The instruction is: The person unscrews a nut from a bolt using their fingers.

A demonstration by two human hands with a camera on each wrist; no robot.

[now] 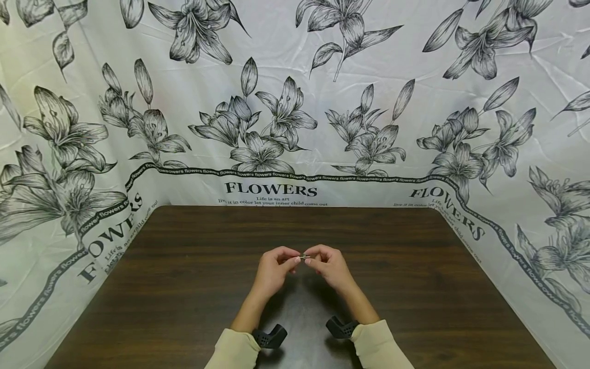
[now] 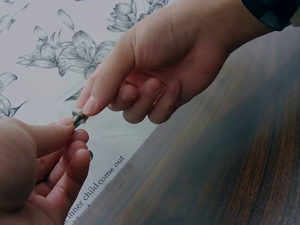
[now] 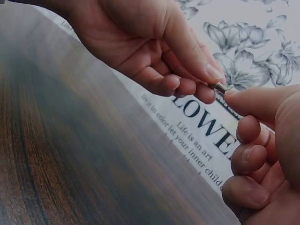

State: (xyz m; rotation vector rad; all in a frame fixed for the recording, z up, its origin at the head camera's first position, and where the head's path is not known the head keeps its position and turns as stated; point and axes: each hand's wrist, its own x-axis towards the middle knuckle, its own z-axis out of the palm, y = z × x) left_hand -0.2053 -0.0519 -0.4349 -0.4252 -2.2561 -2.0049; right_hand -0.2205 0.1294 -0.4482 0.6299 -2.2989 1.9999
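One bolt (image 2: 78, 118), two wrist devices (image 1: 272, 337) (image 1: 340, 328), one table (image 1: 184, 287) show.

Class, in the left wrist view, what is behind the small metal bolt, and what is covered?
Behind the bolt is white flower-printed cloth. The left hand and right hand cover more cloth and parts of the bolt, which cannot be seen.

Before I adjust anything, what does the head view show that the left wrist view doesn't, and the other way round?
Only the head view: the large FLOWERS lettering, plus the left sleeve and left black wrist device.

Only the left wrist view: thread ridges on the small metal piece, and the palm side of the right hand with its curled fingers.

Both: left hand and right hand pinching the metal piece, the dark table and the floral cloth.
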